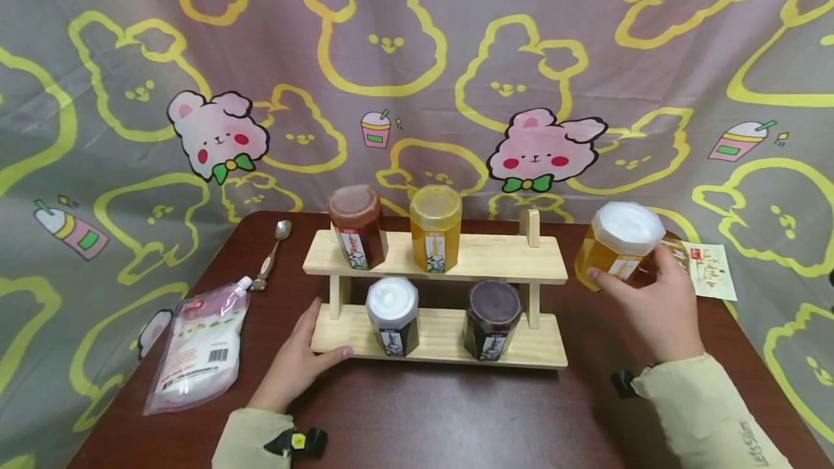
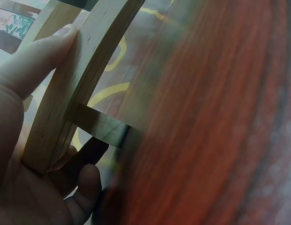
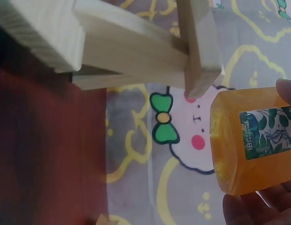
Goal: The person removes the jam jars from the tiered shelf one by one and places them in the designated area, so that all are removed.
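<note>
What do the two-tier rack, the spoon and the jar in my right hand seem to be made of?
Rack: looks like pale wood, matte, with grain lines along the boards. Spoon: probably metal, judging by its shiny bowl. Jar: smooth, glossy and see-through, with amber showing inside; glass or clear plastic, I can't tell which.

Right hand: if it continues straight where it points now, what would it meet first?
Probably the patterned curtain, with the held amber jar leading. The line seems to pass beside the wooden rack, but depth is unclear.
</note>
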Available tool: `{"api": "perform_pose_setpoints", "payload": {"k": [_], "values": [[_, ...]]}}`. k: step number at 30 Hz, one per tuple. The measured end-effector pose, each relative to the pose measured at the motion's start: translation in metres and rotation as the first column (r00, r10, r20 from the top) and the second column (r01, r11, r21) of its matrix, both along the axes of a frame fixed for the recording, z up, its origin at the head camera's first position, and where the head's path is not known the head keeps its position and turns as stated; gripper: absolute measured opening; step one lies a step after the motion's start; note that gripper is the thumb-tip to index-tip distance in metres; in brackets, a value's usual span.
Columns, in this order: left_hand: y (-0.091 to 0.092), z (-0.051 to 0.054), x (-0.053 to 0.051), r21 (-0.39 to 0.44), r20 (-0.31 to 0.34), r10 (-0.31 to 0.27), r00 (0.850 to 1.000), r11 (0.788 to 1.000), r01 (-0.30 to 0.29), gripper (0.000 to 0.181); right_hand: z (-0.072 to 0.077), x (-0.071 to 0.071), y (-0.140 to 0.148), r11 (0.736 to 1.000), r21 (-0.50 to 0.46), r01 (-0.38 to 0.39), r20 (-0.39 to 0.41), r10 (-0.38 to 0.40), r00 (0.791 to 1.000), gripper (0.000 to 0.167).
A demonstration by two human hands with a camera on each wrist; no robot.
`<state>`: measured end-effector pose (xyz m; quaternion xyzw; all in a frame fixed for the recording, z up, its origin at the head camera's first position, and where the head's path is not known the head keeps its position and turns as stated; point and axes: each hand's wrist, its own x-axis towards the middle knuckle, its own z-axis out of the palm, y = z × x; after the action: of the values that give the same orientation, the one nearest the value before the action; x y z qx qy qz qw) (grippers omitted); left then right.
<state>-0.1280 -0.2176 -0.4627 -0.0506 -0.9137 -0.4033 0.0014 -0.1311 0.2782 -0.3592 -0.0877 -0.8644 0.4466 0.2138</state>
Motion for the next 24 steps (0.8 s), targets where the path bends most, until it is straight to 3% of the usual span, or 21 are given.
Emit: {"api": "perform_pose_setpoints", "payload": {"k": [10, 24], "values": [[0.001, 0.003, 0.0, -0.004, 0.02, 0.0, 1.0, 1.0, 0.0, 0.111, -0.014, 0.002, 0.014, 0.999, -0.04, 0.029, 0.024, -0.028, 0.999, 0.074], [-0.001, -0.001, -0.001, -0.002, -0.023, -0.01, 1.0, 1.0, 0.01, 0.111, -0.034, 0.002, 0.041, 0.997, 0.059, 0.044, 0.125, -0.051, 0.991, 0.079]]}}
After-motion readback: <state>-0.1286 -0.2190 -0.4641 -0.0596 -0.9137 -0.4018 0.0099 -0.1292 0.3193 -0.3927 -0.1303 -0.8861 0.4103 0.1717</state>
